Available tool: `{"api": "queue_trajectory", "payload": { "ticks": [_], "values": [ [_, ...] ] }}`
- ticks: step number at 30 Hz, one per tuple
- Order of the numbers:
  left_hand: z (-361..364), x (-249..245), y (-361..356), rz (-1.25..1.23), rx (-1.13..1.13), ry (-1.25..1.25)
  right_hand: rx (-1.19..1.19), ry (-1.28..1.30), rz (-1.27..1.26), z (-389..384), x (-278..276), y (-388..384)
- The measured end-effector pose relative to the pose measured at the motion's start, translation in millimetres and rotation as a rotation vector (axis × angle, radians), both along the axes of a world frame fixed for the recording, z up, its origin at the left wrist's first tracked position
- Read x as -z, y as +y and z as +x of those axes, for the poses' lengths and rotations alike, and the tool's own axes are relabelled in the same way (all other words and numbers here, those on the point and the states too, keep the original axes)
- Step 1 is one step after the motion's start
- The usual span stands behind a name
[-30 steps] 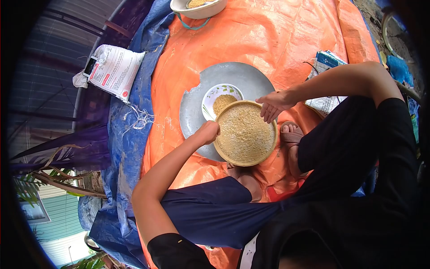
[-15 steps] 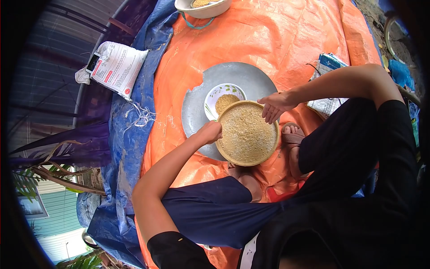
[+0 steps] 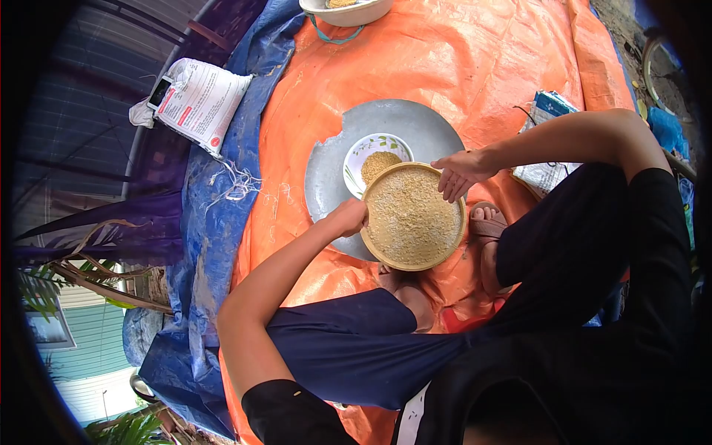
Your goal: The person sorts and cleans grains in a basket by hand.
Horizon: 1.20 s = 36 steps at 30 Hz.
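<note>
A round shallow sieve (image 3: 414, 216) with a yellow rim holds a spread layer of pale yellow grain. My left hand (image 3: 348, 217) is closed round its left edge. At the upper right edge, my right hand (image 3: 461, 175) touches the rim with its fingers stretched out and apart. Partly under the sieve lies a white bowl with a green leaf pattern (image 3: 356, 157), holding golden grain (image 3: 380, 165). The bowl rests on a large round grey metal tray (image 3: 437, 126) whose left edge is ragged.
An orange tarp (image 3: 334, 85) covers the ground, with a blue tarp (image 3: 200, 259) along the left. A white printed sack (image 3: 204, 104) lies at upper left. Another basin (image 3: 363, 15) holding grain is at the top. A folded sack (image 3: 545, 174) sits at right, near my feet.
The sieve has shifted very slightly, and the grain in it is spread differently. The surroundings have moved a little in the view. Both hands remain at the rim.
</note>
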State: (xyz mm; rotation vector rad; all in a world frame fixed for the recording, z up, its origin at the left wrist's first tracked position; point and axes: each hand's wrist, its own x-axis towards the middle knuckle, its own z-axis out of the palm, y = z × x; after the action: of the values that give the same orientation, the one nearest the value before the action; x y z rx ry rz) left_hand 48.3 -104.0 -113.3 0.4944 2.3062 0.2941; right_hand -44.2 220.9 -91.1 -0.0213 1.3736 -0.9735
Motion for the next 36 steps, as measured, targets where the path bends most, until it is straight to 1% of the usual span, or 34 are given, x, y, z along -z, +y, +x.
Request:
{"api": "queue_trajectory", "payload": {
  "ticks": [9,21,32,36],
  "values": [
    [6,-7,-2,-0.005,-0.078,-0.063,-0.009,0.001,0.006,1,-1,-2],
    [5,-10,0,-0.027,-0.015,-0.006,-0.043,0.003,-0.005,1,-4,-3],
    [5,-5,-3,-0.034,-0.030,-0.021,-0.026,-0.013,-0.008,1,-3,-4],
    [6,-5,-3,-0.003,-0.054,-0.017,-0.020,-0.018,0.000,2,-2,-4]
  ]
}}
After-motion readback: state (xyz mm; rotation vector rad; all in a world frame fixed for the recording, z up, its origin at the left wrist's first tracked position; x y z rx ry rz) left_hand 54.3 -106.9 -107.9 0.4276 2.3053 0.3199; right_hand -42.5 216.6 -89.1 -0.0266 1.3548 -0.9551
